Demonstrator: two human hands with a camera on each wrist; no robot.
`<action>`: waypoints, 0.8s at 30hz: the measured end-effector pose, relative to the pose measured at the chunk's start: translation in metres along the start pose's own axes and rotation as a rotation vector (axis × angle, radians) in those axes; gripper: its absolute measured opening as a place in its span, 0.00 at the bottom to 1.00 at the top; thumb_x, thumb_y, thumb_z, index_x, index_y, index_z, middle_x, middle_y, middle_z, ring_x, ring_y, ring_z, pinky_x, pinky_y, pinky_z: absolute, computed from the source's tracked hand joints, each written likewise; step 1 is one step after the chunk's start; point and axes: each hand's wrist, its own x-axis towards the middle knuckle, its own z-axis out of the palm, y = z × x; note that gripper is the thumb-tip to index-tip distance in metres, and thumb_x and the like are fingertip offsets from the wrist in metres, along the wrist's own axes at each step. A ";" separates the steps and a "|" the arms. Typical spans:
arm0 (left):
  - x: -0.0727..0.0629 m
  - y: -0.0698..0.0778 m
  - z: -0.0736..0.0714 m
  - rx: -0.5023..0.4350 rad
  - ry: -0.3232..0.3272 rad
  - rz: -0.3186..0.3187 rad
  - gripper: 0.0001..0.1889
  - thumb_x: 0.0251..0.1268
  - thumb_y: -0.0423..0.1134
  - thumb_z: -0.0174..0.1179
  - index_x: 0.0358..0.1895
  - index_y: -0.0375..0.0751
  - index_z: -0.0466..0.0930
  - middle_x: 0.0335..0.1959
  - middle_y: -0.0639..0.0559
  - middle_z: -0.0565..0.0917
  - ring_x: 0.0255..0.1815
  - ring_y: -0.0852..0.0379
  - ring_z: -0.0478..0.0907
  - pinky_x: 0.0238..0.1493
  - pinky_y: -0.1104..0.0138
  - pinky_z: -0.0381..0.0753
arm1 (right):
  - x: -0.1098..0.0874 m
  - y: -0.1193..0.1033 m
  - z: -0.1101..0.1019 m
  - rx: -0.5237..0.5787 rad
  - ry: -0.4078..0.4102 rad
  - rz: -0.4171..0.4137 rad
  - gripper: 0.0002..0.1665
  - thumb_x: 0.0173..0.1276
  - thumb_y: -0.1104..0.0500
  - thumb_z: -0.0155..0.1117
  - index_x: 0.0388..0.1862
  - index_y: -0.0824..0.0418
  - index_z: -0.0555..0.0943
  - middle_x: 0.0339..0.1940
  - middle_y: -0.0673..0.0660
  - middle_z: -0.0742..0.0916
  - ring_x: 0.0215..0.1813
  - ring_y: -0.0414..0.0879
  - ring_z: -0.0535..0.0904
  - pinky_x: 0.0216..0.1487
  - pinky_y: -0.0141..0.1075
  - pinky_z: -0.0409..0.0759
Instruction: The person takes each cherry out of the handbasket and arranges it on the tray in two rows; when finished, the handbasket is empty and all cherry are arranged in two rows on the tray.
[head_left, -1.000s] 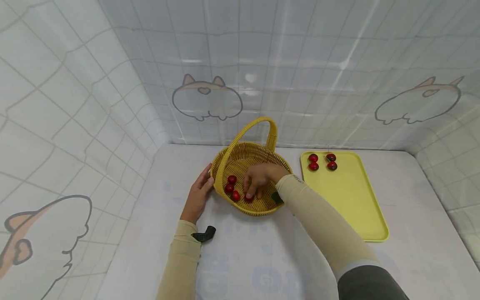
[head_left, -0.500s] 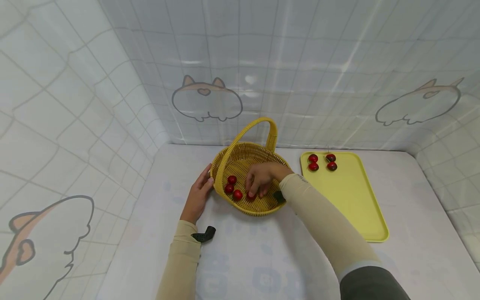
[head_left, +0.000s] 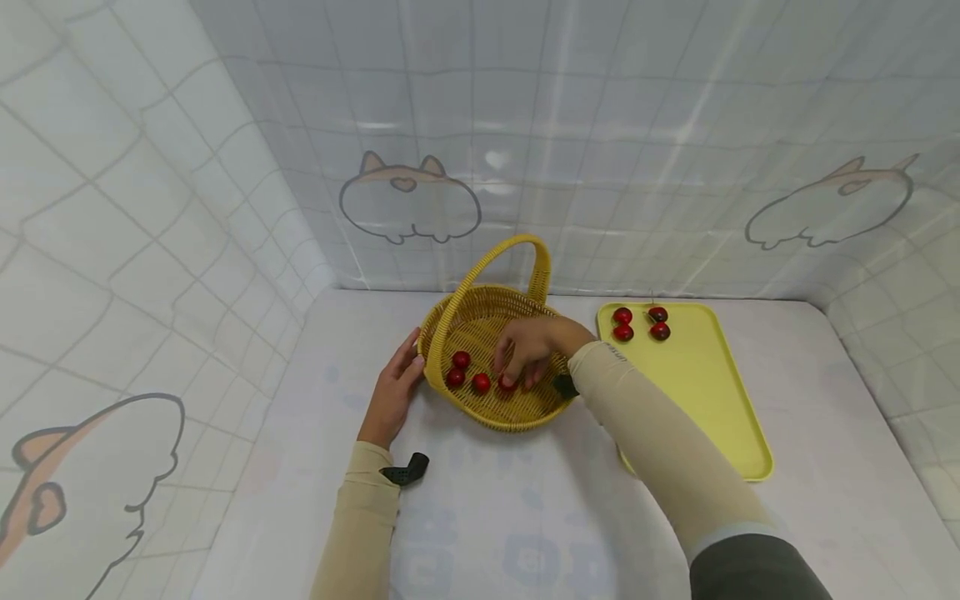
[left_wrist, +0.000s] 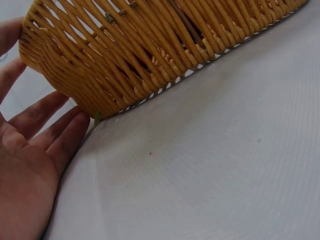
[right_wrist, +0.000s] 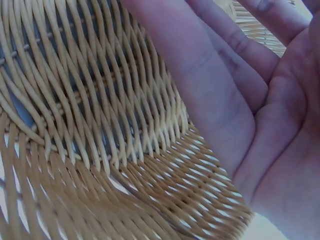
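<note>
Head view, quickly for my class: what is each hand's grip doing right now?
Left hand: open, fingers against the yellow basket's side.
Right hand: at a red cherry inside the basket; whether it is pinched cannot be told.

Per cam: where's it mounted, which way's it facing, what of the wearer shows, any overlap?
Head: on the head, facing forward and down at basket, cherries and tray; both sleeved arms, left grip and right grip show.
Left wrist: on that wrist, low over the tabletop, facing the basket's outer side; left palm and fingers show.
Right wrist: on that wrist, facing the basket's weave up close; right palm and fingers show.
Shared: basket in all three; each wrist view shares its grip with head.
</note>
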 end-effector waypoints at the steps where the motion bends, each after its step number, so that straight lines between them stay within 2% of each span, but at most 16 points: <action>1: 0.000 0.000 0.000 -0.002 0.000 0.001 0.27 0.82 0.46 0.51 0.78 0.71 0.62 0.78 0.50 0.67 0.78 0.54 0.65 0.80 0.51 0.60 | -0.002 0.000 -0.001 0.000 0.005 -0.003 0.15 0.62 0.54 0.78 0.48 0.51 0.89 0.52 0.54 0.86 0.39 0.53 0.91 0.41 0.43 0.90; 5: 0.000 0.000 0.000 0.005 -0.001 0.004 0.26 0.82 0.46 0.50 0.78 0.70 0.62 0.78 0.49 0.67 0.78 0.53 0.65 0.80 0.50 0.59 | -0.008 -0.001 -0.003 0.008 0.025 -0.024 0.15 0.62 0.55 0.77 0.48 0.52 0.89 0.50 0.54 0.87 0.38 0.52 0.91 0.40 0.43 0.90; 11: 0.000 0.000 0.000 0.007 -0.001 0.003 0.26 0.82 0.44 0.50 0.77 0.72 0.62 0.79 0.51 0.66 0.79 0.54 0.64 0.81 0.52 0.59 | -0.016 0.001 -0.007 0.028 0.062 -0.074 0.09 0.61 0.57 0.77 0.41 0.51 0.91 0.41 0.54 0.91 0.37 0.47 0.89 0.41 0.39 0.90; 16: -0.001 0.000 0.001 0.018 0.007 0.000 0.26 0.81 0.48 0.52 0.77 0.73 0.63 0.78 0.54 0.67 0.78 0.56 0.65 0.80 0.54 0.60 | -0.023 0.005 -0.010 0.047 0.090 -0.129 0.09 0.61 0.59 0.77 0.41 0.53 0.91 0.40 0.53 0.90 0.39 0.44 0.87 0.45 0.39 0.89; 24: -0.001 -0.002 0.001 0.038 0.013 0.014 0.28 0.77 0.57 0.55 0.76 0.75 0.63 0.77 0.53 0.69 0.77 0.55 0.67 0.80 0.53 0.61 | -0.029 0.015 -0.013 -0.025 0.135 -0.221 0.12 0.61 0.55 0.76 0.45 0.50 0.91 0.39 0.50 0.91 0.43 0.42 0.83 0.48 0.38 0.85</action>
